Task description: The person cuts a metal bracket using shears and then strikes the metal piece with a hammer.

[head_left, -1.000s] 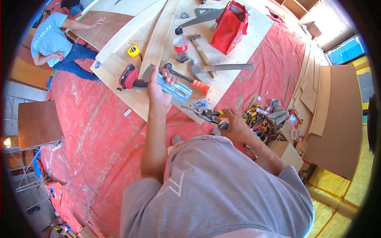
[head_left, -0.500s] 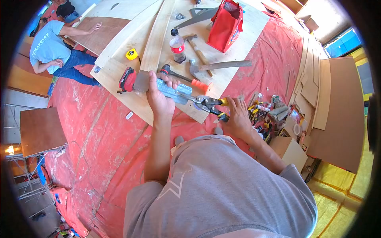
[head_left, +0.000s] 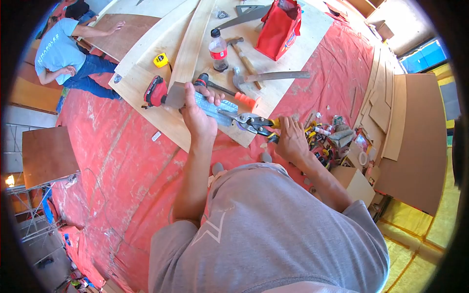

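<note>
My left hand (head_left: 200, 119) holds a shiny, embossed sheet-metal piece (head_left: 213, 110) above the near corner of the wooden table. In my right hand (head_left: 293, 140) are tin snips (head_left: 252, 122) with yellow-and-black handles, the fingers wrapped round the grips. The snips' jaws meet the right end of the metal; how deep they bite I cannot make out. Just beyond my left hand lie a red-and-black cordless drill (head_left: 156, 91) and an orange-handled tool (head_left: 246, 101). Two hammers lie farther back, one wooden-handled (head_left: 247, 63) and one with a greyish handle (head_left: 281, 76).
On the table (head_left: 146, 115) are a drink bottle (head_left: 219, 52), a yellow tape measure (head_left: 160, 60), a handsaw (head_left: 244, 18) and a red bag (head_left: 277, 34). Assorted tools (head_left: 325, 141) heap on the red floor sheet (head_left: 112, 180). A person (head_left: 58, 49) stands at far left.
My right hand has squeezed the snips' handles closer together. The metal piece stays in my left hand, and the view has shifted slightly.
</note>
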`<state>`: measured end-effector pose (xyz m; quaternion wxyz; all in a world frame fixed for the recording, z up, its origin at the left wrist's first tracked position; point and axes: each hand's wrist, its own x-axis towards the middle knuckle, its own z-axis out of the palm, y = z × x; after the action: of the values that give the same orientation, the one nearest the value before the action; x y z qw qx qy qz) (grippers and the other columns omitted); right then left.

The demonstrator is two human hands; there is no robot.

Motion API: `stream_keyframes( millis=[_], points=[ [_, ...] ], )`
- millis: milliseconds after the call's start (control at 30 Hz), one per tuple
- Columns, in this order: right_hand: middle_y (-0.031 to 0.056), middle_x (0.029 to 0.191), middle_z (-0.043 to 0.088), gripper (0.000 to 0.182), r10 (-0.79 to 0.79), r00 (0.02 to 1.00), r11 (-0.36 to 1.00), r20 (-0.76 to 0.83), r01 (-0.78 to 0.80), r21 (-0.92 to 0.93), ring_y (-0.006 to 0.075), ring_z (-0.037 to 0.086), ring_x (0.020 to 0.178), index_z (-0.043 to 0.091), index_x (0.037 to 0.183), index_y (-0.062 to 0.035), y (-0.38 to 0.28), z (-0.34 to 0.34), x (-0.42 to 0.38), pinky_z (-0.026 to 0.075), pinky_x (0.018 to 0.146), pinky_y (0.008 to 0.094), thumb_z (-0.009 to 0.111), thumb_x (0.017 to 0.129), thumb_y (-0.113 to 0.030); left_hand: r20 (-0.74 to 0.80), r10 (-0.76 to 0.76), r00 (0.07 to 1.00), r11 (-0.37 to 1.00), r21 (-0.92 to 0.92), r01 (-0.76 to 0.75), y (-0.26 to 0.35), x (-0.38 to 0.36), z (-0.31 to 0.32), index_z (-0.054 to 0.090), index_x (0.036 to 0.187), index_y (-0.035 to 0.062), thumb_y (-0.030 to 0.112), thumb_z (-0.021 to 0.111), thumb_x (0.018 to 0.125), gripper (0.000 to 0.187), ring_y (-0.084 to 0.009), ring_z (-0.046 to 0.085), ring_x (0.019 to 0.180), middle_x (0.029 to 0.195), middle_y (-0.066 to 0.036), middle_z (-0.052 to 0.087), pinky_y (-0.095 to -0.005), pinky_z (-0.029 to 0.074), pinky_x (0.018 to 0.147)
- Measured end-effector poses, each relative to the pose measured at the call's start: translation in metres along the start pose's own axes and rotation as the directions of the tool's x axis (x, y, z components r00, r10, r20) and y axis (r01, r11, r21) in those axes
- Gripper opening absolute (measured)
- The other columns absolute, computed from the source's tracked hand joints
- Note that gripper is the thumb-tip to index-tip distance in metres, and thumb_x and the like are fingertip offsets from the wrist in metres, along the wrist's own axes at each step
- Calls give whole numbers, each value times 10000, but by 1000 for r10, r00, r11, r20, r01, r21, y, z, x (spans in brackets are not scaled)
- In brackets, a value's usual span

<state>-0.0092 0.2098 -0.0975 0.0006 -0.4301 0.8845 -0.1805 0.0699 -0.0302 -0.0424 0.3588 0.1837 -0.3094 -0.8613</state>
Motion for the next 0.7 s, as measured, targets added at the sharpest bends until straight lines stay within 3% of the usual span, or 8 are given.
stream_keyframes(
  millis=[300, 400, 500, 567, 700],
  points=[
    [181, 855, 568, 357, -85, 996, 995, -29, 86, 52, 384, 580, 813, 451, 1022, -9, 14, 4, 11, 436, 750, 458, 668, 769, -136, 1, -30, 1000, 999, 44, 30, -6, 4, -8, 460, 748, 112, 461, 452, 987, 424, -160, 438, 613, 648, -13, 410, -397, 446, 783],
    [191, 829, 616, 358, -45, 997, 998, 56, 43, 38, 404, 613, 793, 452, 1029, -14, 16, 5, 12, 465, 718, 490, 670, 776, -144, -50, -62, 997, 998, 31, 64, -11, 8, -10, 458, 747, 106, 444, 468, 985, 413, -162, 439, 591, 637, -17, 411, -396, 459, 750],
    [203, 837, 651, 382, 85, 969, 988, 231, -112, 110, 411, 637, 822, 452, 1041, -21, 19, 16, 12, 487, 717, 509, 675, 767, -165, -84, -97, 992, 995, 16, 99, -21, 14, -18, 455, 748, 103, 425, 498, 978, 399, -164, 442, 573, 626, -21, 414, -392, 470, 714],
    [205, 826, 656, 384, 96, 959, 988, 267, -125, 94, 409, 644, 816, 477, 1026, -24, 17, 18, 11, 492, 704, 514, 687, 751, -190, -89, -131, 987, 989, 55, 136, -26, 16, -23, 444, 756, 127, 436, 488, 978, 383, -146, 425, 608, 647, -1, 402, -381, 446, 758],
    [215, 807, 652, 368, 90, 936, 983, 340, -138, 119, 419, 644, 782, 523, 995, -16, 16, 20, 8, 496, 686, 510, 692, 743, -225, -148, -159, 976, 987, 9, 162, -32, 18, -29, 448, 756, 116, 418, 516, 969, 375, -149, 430, 589, 636, -5, 404, -377, 457, 706]
  ],
)
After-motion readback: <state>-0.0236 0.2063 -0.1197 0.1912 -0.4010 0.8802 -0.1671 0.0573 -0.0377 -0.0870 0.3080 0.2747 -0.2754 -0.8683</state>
